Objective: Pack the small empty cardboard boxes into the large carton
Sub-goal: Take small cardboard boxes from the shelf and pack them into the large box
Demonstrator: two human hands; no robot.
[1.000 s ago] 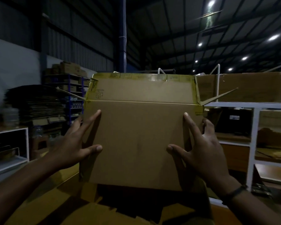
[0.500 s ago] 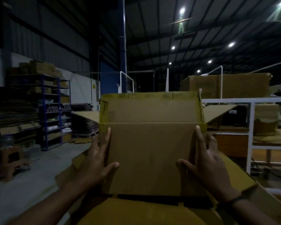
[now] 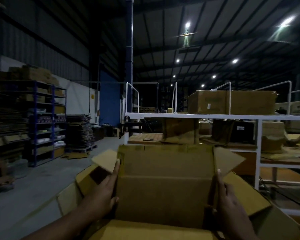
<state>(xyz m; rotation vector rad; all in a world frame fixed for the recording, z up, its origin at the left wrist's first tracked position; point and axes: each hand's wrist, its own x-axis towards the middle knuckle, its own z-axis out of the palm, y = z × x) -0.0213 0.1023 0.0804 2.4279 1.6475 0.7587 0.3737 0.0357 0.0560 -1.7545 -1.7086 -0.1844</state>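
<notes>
Standing upright in the carton [image 3: 249, 196], the box [image 3: 164, 184] has its flaps open; its bottom is hidden behind the carton's near flap, and the carton runs off frame below. Left hand [image 3: 102, 193] lies flat on the box's left side, right hand [image 3: 232, 203] flat on its right side, clamping it between them. Dim light blurs the rack [image 3: 197, 116] behind.
</notes>
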